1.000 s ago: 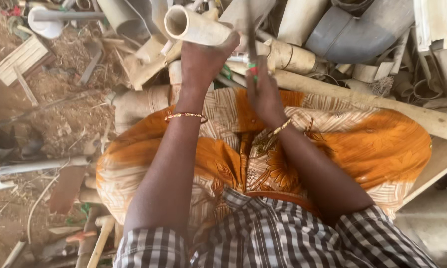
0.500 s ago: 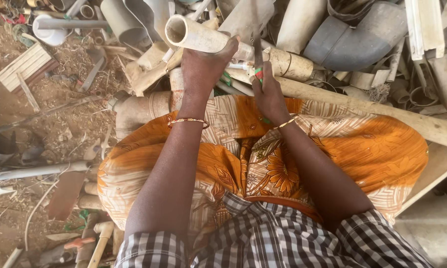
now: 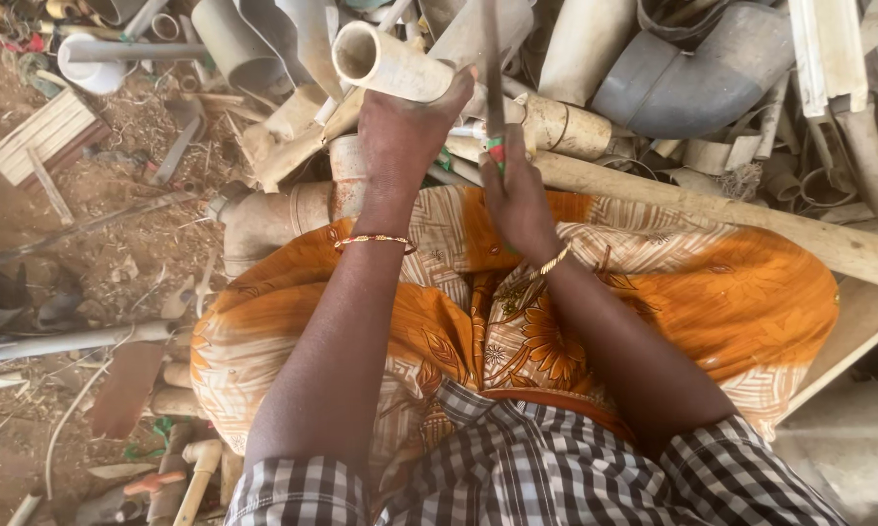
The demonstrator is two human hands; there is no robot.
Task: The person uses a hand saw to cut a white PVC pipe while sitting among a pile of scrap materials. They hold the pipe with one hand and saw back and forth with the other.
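Observation:
My left hand [image 3: 400, 131] grips a cream plastic pipe [image 3: 385, 60] near its open end, holding it tilted up over my lap. My right hand [image 3: 517, 190] is closed round the taped handle of a thin dark saw blade [image 3: 493, 73], which stands upright against the pipe just right of my left hand. Both wrists carry thin gold bangles. Below them spreads my orange patterned skirt [image 3: 692, 292].
A heap of grey and cream pipes [image 3: 692, 78] and fittings fills the top. A long pale pipe [image 3: 751, 229] runs across to the right. Bare dirt with scraps, a small slatted wood piece [image 3: 44, 136] and loose pipe bits [image 3: 200, 468] lie left.
The pipe and both hands sit a little lower in view, and the saw blade has shifted along the pipe as my right hand worked it.

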